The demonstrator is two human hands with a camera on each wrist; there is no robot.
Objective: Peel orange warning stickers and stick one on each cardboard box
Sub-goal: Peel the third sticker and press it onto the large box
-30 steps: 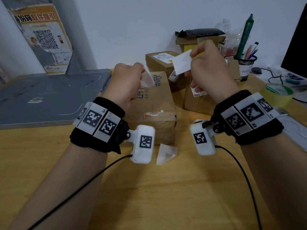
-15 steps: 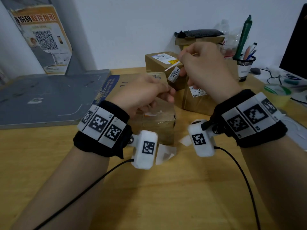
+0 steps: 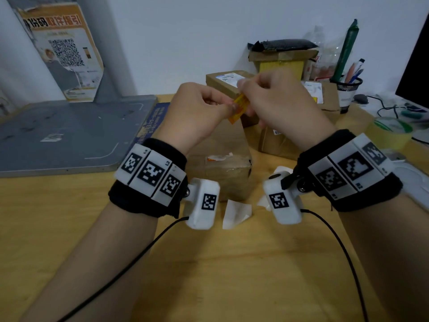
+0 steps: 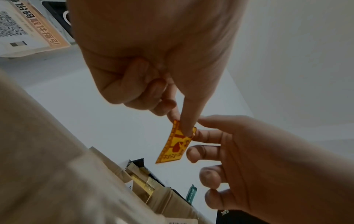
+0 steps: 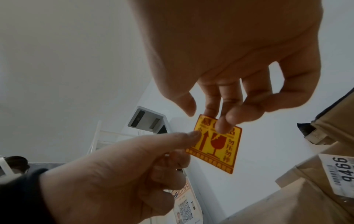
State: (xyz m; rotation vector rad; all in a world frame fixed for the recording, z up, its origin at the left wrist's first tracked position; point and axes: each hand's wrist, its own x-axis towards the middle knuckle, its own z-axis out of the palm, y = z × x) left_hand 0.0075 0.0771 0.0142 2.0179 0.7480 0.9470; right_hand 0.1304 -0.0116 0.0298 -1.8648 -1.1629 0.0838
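Note:
An orange warning sticker (image 3: 238, 108) with a red arrow and broken-glass symbol (image 5: 218, 145) hangs in the air, free of backing, above the long cardboard box (image 3: 222, 154). My left hand (image 3: 228, 109) pinches its left edge between thumb and forefinger (image 4: 182, 128). My right hand (image 3: 243, 94) pinches its top edge with thumb and fingertips (image 5: 220, 125). Behind stand a labelled box (image 3: 222, 81), a box at the right (image 3: 278, 140) and a stacked box (image 3: 283, 56) at the back.
Two white backing scraps (image 3: 235, 213) (image 3: 263, 202) lie on the wooden table in front of the long box. A grey mat (image 3: 69, 133) fills the left. At the right are a pen cup (image 3: 349, 89), a tape roll (image 3: 390, 133) and a monitor (image 3: 415, 73).
The white backing has come off and now lies on the table. My left hand dropped towards the box, then rose again and now pinches the bare orange sticker beside my right hand.

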